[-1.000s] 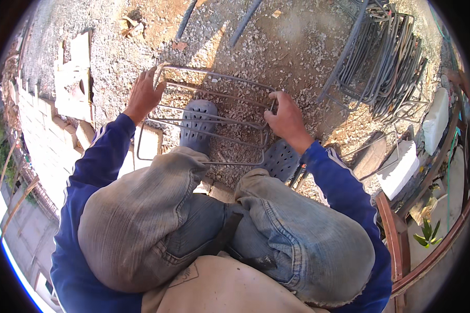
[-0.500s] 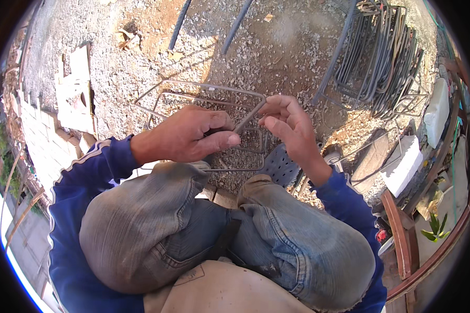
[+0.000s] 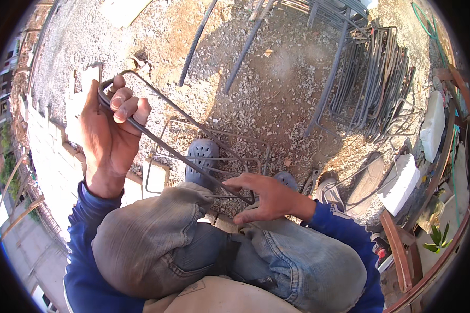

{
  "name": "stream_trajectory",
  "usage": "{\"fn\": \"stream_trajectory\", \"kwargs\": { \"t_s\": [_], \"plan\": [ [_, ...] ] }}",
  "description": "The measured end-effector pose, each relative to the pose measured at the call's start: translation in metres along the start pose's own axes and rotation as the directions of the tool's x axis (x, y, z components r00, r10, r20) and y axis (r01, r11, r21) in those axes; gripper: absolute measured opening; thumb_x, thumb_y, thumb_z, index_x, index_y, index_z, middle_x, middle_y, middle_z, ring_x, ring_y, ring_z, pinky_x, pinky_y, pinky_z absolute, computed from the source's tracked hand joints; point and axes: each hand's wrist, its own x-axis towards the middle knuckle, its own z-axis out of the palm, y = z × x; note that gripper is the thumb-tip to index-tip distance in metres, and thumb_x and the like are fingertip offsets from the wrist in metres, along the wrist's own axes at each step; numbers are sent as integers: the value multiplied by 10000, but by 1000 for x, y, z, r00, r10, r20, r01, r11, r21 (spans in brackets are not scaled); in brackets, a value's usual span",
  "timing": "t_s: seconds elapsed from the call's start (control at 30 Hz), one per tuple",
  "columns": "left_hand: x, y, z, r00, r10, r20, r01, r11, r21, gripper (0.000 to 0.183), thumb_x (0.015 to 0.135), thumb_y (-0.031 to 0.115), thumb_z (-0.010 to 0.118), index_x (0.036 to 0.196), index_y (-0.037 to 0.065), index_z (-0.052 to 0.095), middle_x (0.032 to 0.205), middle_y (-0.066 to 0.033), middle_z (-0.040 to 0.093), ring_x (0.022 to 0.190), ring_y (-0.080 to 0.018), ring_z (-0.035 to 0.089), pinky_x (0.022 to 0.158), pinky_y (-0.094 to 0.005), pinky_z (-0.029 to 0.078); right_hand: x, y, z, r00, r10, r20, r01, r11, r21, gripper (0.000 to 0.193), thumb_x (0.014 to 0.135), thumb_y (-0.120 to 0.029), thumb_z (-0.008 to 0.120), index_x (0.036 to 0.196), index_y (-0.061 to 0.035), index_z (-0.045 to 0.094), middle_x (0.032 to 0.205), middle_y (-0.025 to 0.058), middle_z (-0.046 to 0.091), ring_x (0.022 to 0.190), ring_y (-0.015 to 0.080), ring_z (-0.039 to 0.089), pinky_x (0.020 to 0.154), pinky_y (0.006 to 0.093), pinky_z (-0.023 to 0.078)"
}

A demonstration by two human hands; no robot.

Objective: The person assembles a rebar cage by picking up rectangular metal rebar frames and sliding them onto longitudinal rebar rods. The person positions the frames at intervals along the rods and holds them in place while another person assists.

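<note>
Slantwise, a dark grey rectangular frame of bent steel rod point(image 3: 178, 155) crosses above thinner grey rod rectangles point(image 3: 209, 157), its upper end clamped in the bare left hand point(image 3: 109, 130), its lower corner at the bare right hand's point(image 3: 269, 197) spread fingers, whose grip cannot be told.

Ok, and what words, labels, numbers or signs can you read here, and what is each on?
None can be read.
Beige shirt: a faint outlined mark, too blurred to read.
Bent metal frame in the left hand: no lettering visible.
</note>
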Motion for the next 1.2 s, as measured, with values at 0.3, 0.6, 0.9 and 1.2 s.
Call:
{"fn": "stream_trajectory", "kwargs": {
  "t_s": [0.3, 0.6, 0.9, 1.2],
  "plan": [
    [40, -29, -48, 948, -195, -253, 250, 946, 206, 390, 1077, 295, 330, 1090, -41, 527, 1097, -156, 604, 1041, -297, 593, 1008, -500, 474, -27, 5, -26, 762, 259, -594, -269, 960, 73, 277, 909, -260, 723, 826, -1, 671, 651, 42, 585, 594, 114, 530, 535, 293, 399],
    [110, -37, 8, 947, -285, 147, 255, 948, 193, 721, 1072, 341, 275, 1484, -151, -52, 1510, -306, 269, 1291, -369, 483, 1136, -463, 358, -5, -10, -155, 578, -40, -815, -290, 923, -251, 252, 848, -241, 797, 885, 3, 742, 696, 11, 610, 633, 74, 518, 562, 252, 393],
    [193, -29, 58, 950, -48, 307, -108, 876, 470, 608, 1063, 363, 286, 1439, -110, 212, 1313, -286, 513, 1192, -347, 564, 1030, -470, 447, 47, 1, -273, 393, -329, -858, -410, 773, -484, 410, 850, -420, 766, 1059, -69, 735, 909, 72, 663, 833, 161, 610, 766, 320, 495],
    [97, -37, -177, 990, 120, 79, -85, 42, 996, 555, 976, 424, 581, 1316, -13, 549, 1225, -182, 649, 1151, -270, 623, 987, -373, 482, -38, 26, -85, 368, -240, -899, 30, 969, -246, 304, 985, -209, 566, 1170, 31, 590, 876, 82, 641, 767, 159, 599, 722, 291, 482]
  ]
}}
